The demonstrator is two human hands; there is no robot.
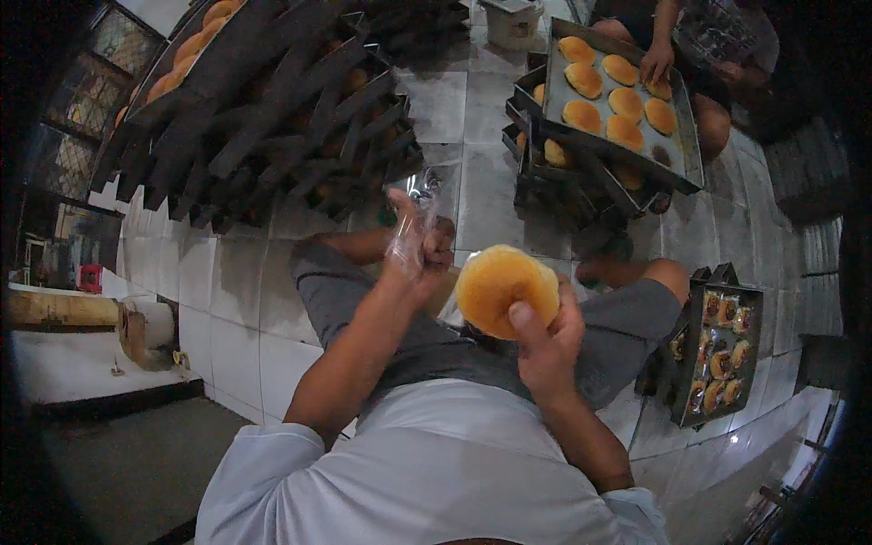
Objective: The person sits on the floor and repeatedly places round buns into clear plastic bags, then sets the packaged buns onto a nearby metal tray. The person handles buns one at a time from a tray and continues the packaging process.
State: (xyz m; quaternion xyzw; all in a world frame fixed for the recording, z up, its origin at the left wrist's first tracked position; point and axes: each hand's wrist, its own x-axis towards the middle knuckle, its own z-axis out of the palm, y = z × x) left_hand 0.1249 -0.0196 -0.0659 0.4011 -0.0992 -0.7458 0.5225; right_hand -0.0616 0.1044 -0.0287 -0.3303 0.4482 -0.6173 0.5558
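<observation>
close head-mounted view, facing downward

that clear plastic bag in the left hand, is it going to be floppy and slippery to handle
Probably floppy: the clear plastic bag is thin film, crumpled in the left hand. Its glossy sheen suggests it is fairly slippery. It likely weighs next to nothing beside the round bun in the right hand.

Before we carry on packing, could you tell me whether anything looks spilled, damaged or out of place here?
Nothing looks spilled or damaged. The right hand holds a whole bun, the left hand a clear bag. The one oddity: the trays sit stacked on the tiled floor.
</observation>
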